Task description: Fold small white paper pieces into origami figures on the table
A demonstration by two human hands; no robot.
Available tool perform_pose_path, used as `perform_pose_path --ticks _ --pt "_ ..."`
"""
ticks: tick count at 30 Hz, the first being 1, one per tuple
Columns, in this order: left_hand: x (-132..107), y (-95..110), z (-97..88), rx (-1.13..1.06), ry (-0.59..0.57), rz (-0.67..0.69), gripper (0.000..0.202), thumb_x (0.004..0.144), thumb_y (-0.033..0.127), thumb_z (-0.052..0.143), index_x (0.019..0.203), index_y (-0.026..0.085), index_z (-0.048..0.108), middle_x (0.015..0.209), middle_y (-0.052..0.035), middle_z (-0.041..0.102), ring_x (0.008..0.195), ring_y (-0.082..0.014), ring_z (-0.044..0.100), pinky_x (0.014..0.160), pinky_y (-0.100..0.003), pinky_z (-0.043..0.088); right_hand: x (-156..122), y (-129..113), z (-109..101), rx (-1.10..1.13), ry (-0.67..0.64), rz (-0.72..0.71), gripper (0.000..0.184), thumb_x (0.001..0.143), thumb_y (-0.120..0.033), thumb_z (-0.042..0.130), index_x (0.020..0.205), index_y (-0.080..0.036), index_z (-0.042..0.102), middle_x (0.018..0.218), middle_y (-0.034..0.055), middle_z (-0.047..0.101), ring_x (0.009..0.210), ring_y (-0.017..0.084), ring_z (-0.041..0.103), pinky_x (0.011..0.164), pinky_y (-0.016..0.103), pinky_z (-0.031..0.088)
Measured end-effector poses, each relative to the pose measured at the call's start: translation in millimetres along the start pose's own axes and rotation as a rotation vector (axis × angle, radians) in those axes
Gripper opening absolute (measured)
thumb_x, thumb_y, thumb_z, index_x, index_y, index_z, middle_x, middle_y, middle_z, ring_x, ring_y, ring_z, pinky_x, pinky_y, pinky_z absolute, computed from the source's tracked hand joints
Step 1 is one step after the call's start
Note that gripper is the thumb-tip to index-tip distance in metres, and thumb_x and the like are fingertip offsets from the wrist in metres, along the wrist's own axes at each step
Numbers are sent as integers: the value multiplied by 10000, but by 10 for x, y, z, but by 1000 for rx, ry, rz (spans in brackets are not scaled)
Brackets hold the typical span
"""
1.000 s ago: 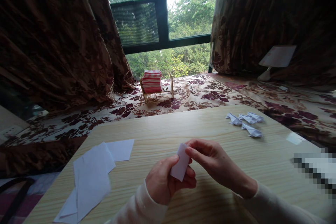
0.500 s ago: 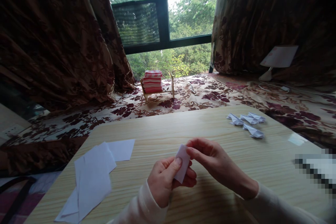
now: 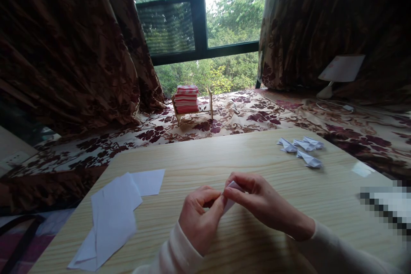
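Observation:
Both my hands meet over the near middle of a light wooden table [image 3: 257, 154]. My left hand [image 3: 201, 218] and my right hand [image 3: 257, 201] pinch a small folded piece of white paper [image 3: 231, 197] between their fingertips, close to the tabletop. Most of that paper is hidden by my fingers; only a small white tip and an edge show. A loose pile of flat white paper sheets [image 3: 114, 216] lies to the left of my left hand.
Three folded white paper figures [image 3: 302, 150] lie at the table's far right. A small wooden rack with striped red and white cloth [image 3: 188, 100] stands on the flowered bedding beyond the table. A white lamp [image 3: 338, 72] sits at the right, before dark curtains and a window.
The paper was held upright between my hands; now it is lowered and tilted flat, with both hands closed more tightly over it and nearer the table.

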State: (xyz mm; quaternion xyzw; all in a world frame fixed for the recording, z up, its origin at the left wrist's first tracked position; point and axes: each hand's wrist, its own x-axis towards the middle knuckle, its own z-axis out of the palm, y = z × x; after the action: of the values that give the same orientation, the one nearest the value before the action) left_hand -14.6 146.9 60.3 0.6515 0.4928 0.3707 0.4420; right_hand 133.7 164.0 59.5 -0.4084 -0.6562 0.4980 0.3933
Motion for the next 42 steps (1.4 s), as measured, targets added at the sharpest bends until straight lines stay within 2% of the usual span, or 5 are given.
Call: perform_pose_path --ticks 8,12,26,34,42 --pt "19 -16 -126 110 94 20 246 776 233 487 577 152 606 572 -9 508 600 -152 479 585 -263 347 82 117 -370 72 387 77 280 743 -414 594 709 -137 591 656 12 580 642 142 502 595 251 389" --pt "62 -34 -146 232 194 151 145 783 247 501 682 168 569 692 -25 557 720 -176 515 692 -279 373 56 50 -216 13 120 59 272 769 -387 576 670 -134 588 615 2 550 599 129 484 545 235 376" --pt "-61 -225 -112 364 -128 194 303 772 176 448 491 186 337 536 17 381 584 -127 414 574 -263 283 -29 119 -100 -323 -337 -131 219 800 -189 489 621 -137 603 565 -26 461 545 96 417 500 205 322" --pt "-38 -217 -95 280 -102 156 338 781 198 458 455 176 374 504 24 370 530 -108 403 521 -254 267 21 147 -157 -190 -320 -95 268 819 -261 496 596 -135 574 579 -25 442 561 97 402 499 201 324" --pt "51 -55 -116 239 28 192 300 785 234 467 504 158 539 549 -5 454 592 -146 456 583 -264 322 152 219 -248 -67 -32 -35 361 790 -424 533 562 -144 530 533 -48 391 528 91 352 481 211 280"
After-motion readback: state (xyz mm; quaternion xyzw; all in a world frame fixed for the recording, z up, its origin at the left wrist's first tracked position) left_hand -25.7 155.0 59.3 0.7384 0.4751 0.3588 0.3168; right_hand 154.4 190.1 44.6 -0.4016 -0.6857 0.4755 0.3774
